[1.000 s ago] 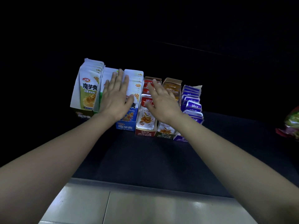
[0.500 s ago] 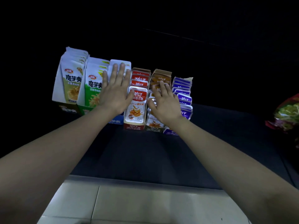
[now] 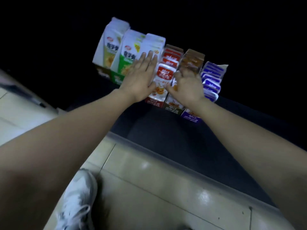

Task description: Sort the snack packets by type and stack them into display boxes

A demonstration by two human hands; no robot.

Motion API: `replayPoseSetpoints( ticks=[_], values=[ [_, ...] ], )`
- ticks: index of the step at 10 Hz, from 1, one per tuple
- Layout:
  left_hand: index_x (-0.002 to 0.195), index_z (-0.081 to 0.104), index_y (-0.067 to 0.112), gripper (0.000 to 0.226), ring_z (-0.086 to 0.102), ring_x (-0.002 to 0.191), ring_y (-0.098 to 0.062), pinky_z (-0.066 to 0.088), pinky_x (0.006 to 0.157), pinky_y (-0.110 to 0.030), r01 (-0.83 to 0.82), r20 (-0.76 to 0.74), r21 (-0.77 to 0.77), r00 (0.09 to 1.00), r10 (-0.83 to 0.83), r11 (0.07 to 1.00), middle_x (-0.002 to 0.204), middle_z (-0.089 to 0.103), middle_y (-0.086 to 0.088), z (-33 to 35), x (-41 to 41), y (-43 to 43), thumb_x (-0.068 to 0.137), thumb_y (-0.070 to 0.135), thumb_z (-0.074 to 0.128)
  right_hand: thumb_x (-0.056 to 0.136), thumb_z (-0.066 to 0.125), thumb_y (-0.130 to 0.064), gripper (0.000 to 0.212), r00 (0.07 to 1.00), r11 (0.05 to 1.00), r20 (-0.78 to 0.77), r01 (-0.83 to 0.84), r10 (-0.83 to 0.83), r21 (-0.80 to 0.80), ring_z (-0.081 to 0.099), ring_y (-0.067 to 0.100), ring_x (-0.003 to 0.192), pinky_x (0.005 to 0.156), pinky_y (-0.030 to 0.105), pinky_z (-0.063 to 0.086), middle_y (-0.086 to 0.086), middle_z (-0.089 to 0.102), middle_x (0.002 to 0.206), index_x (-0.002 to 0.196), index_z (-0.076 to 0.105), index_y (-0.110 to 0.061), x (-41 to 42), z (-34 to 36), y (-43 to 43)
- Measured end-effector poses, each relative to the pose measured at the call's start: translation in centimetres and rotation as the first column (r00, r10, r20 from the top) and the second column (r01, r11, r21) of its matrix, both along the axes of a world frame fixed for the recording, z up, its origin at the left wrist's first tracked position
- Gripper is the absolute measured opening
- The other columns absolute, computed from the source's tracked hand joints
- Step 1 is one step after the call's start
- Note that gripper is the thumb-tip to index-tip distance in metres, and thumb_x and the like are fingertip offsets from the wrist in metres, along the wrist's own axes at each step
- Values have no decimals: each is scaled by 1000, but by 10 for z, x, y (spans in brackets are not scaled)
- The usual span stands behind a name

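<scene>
Right hand [image 3: 186,87] now curls onto the brown packets [image 3: 192,61]; left hand [image 3: 141,77] stays flat, probably squaring the rows.

Likely a shop: open cardboard display boxes [image 3: 174,107] packed with colourful snack packets [image 3: 164,74] line a dark flat surface [image 3: 166,130] beside glossy beige floor tiles [image 3: 149,180]

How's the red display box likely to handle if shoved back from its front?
The red display box probably slides rather than tips: it sits low, flanked by the brown display box. Its cardboard front looks thin, so it may dent. The glossy red packets lean loosely inside and could shift.
</scene>
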State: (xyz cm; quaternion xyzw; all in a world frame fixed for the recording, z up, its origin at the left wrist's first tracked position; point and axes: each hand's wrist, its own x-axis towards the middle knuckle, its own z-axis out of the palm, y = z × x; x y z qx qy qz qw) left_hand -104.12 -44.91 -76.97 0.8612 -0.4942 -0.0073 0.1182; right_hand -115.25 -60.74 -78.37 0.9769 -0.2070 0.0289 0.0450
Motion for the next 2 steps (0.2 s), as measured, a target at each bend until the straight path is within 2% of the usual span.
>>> replayPoseSetpoints(
  ticks=[1, 2],
  values=[
    [153, 23, 13, 61, 10, 149, -28, 13, 121, -40, 33, -17, -7, 999, -34, 999, 162, 11, -12, 11, -12, 36, 99, 31, 44, 93, 47, -50, 57, 989, 993, 100, -112, 109, 26, 45, 35, 124, 98, 45, 34, 20, 51, 134, 133, 52, -9, 0, 9, 10],
    [139, 50, 13, 53, 36, 138, -34, 34, 110, -46, 67, 34, 65, 997, -69, 996, 150, 39, -16, 24, -22, 77, 90, 32, 41, 91, 48, -37, 50, 947, 959, 234, -253, 218, 128, 49, 37, 120, 95, 42, 36, 20, 54, 130, 131, 55, -9, 10, 37, 27]
  ],
)
